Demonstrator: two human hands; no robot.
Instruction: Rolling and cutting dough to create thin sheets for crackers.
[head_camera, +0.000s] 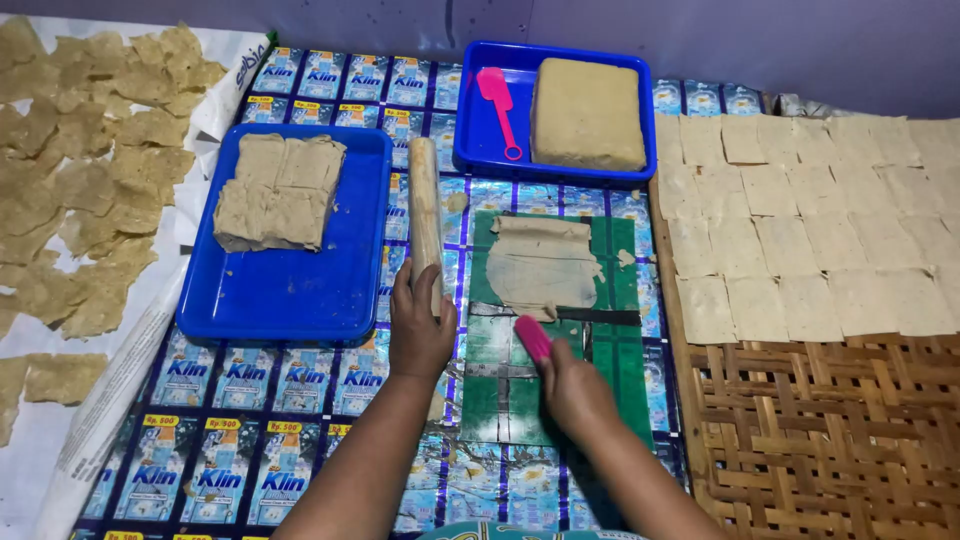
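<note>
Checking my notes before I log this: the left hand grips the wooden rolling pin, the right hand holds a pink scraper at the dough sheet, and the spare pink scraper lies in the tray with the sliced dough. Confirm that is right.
One detail is wrong. The spare pink scraper lies in the far blue tray, beside the whole dough block, not with the sliced dough. The head view shows it. The left hand on the rolling pin and the right hand with its pink scraper at the dough sheet stand.

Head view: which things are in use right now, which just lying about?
In use: left hand on rolling pin; right hand holding pink scraper; dough sheet; green board.
Lying about: dough block, spare pink scraper, woven tray.
</note>
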